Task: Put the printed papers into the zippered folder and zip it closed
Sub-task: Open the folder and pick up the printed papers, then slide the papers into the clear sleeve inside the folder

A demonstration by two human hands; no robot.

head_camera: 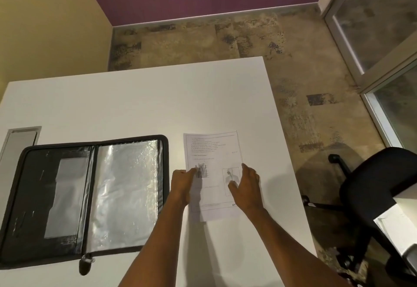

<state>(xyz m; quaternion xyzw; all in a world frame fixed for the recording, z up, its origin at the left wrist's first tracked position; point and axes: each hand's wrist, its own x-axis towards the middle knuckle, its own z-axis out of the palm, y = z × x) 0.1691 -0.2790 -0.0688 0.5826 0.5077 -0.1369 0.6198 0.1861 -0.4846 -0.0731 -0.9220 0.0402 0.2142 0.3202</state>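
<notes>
The printed papers [213, 151] lie flat on the white table [135, 102], right of centre, with text on top and two grey diagrams lower down. My left hand [181, 185] touches their left edge, thumb on the sheet. My right hand [246, 187] rests on their right side with fingers spread over the page. The black zippered folder [90, 196] lies open and flat at the left, a clear plastic sleeve on its right half and a pocket on its left half. Its zipper pull [85, 262] hangs at the near edge.
A black office chair [372, 196] stands on the floor at the right of the table. A grey cable hatch [20, 138] is set into the table's left side. Glass panels run along the far right, and the table's right edge is close to the papers.
</notes>
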